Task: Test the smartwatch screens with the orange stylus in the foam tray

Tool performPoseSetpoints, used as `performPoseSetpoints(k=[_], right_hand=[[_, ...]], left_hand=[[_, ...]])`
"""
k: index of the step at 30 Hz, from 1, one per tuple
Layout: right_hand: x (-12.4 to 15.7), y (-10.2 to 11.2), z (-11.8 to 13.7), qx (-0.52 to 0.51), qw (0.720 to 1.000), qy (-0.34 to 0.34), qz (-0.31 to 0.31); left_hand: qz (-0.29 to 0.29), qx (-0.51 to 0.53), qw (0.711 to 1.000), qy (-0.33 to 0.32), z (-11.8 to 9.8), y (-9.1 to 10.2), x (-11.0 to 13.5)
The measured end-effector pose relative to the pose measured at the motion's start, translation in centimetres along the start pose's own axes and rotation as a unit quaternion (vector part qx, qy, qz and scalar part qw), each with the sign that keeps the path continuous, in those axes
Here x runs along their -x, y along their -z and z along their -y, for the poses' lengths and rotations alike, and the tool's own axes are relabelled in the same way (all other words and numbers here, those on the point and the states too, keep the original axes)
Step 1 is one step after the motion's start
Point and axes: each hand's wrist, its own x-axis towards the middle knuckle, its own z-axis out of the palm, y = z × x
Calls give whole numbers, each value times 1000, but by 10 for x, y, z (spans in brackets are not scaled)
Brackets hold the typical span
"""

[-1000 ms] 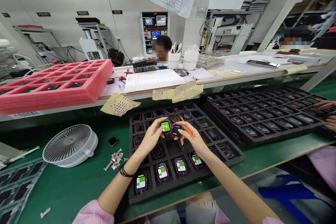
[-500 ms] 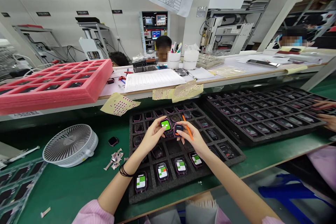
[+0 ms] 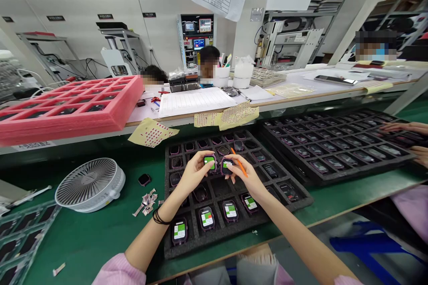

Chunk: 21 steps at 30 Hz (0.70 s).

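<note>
1. Left hand (image 3: 195,171): curled and closed, grasping a pink-rimmed smartwatch (image 3: 209,163) between thumb and fingers, a green patch showing on its screen.
2. Right hand (image 3: 244,179): curled the same way, grasping a second smartwatch (image 3: 227,166) by its edges, an orange stick (image 3: 239,162) angled against the fingers.
3. Both watches: side by side, almost touching, held just above the middle of a black foam tray (image 3: 166,196).
4. In that tray's compartments: rows of further smartwatches (image 3: 207,218), green-and-red screens along the nearest row.
5. Just beside it on the right: another black foam tray (image 3: 334,177), filled with watches, a co-worker's hands (image 3: 397,127) at its far end.
6. To the left, on a green bench mat (image 3: 90,245): a white desk fan (image 3: 89,185), a loose black smartwatch (image 3: 144,180), paper scraps (image 3: 146,202).
7. Higher up, on the white table: a pink foam tray (image 3: 67,116), a ruled paper sheet (image 3: 197,103).
</note>
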Motion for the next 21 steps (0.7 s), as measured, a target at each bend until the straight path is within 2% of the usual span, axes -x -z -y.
performPoseSetpoints(k=[21], right_hand=[[1, 0, 0, -16, 1000, 3, 4]], left_hand=[[-4, 10, 1000, -9, 0, 1, 0]])
